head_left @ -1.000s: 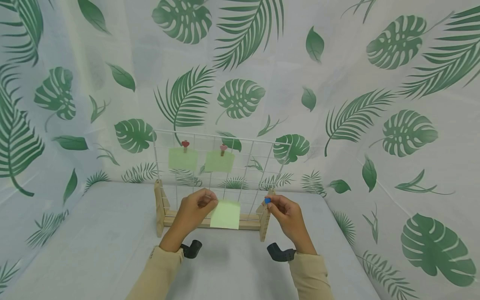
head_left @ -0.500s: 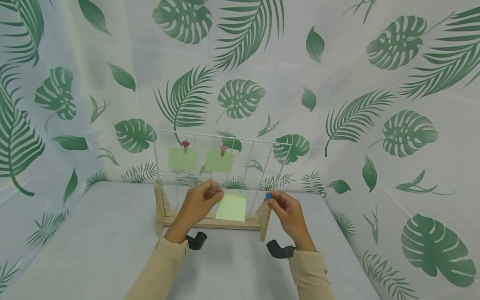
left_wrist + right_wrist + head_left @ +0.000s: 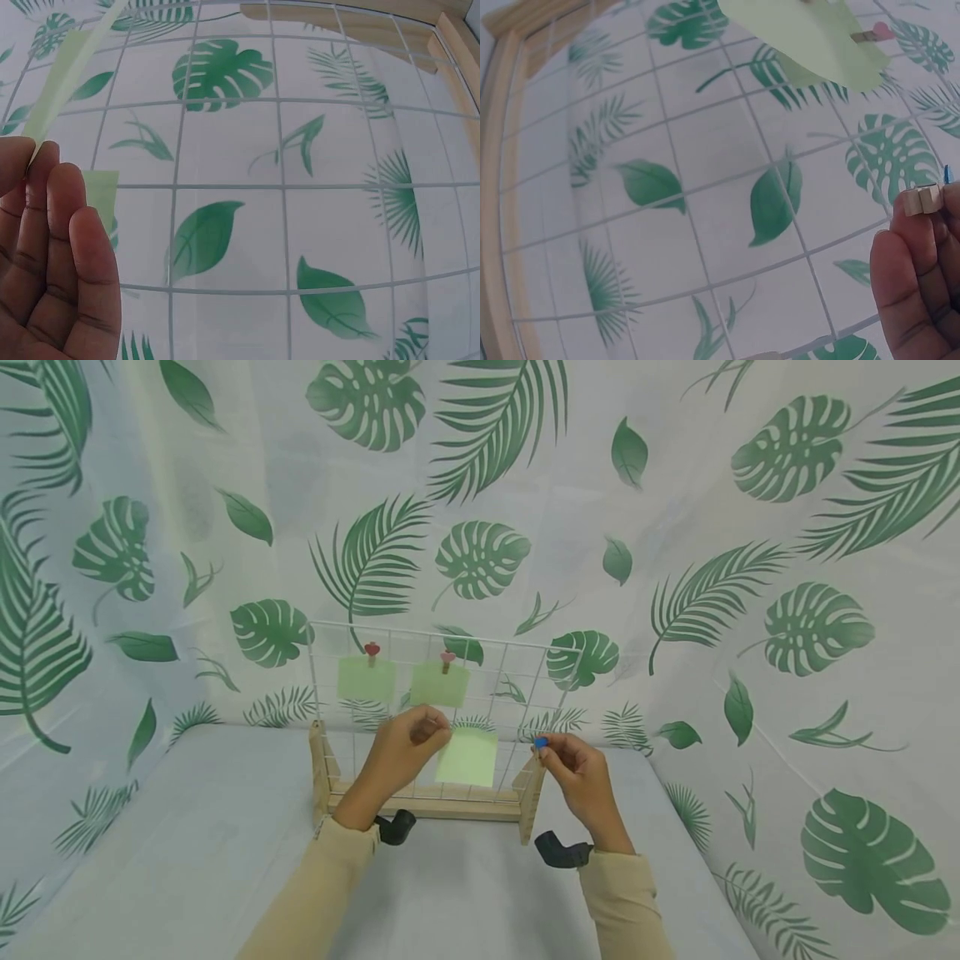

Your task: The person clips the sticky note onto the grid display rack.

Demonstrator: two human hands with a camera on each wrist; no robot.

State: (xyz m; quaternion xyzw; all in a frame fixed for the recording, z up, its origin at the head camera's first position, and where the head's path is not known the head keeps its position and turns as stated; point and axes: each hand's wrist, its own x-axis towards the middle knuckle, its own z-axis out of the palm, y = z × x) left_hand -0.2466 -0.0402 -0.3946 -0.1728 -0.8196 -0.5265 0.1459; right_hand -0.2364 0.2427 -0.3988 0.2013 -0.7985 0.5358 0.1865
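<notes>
Pinched at its upper left corner, a light green sticky note (image 3: 467, 758) hangs from my left hand (image 3: 405, 745), in front of a white wire grid panel (image 3: 517, 681). In the left wrist view the note (image 3: 71, 82) appears nearly edge-on between thumb and forefinger. My right hand (image 3: 581, 772), by the panel's right post, pinches a small wooden clothespin with a blue end (image 3: 541, 742); its wooden tip (image 3: 922, 200) shows in the right wrist view. Two green notes hang higher on the grid, the left one (image 3: 366, 681) under a red heart clothespin (image 3: 372, 650), the other (image 3: 440, 685) under a pink heart clothespin (image 3: 447, 658).
A wooden stand (image 3: 450, 808) with an upright at each end carries the grid on a white-covered table (image 3: 187, 827). Behind it hangs a white cloth (image 3: 570, 527) printed with green leaves. Black wrist-worn camera mounts (image 3: 558, 852) jut out below the hands.
My left hand has moved up and to the right with the sticky note, closer to the two hanging notes. The right hand has risen slightly with the clothespin.
</notes>
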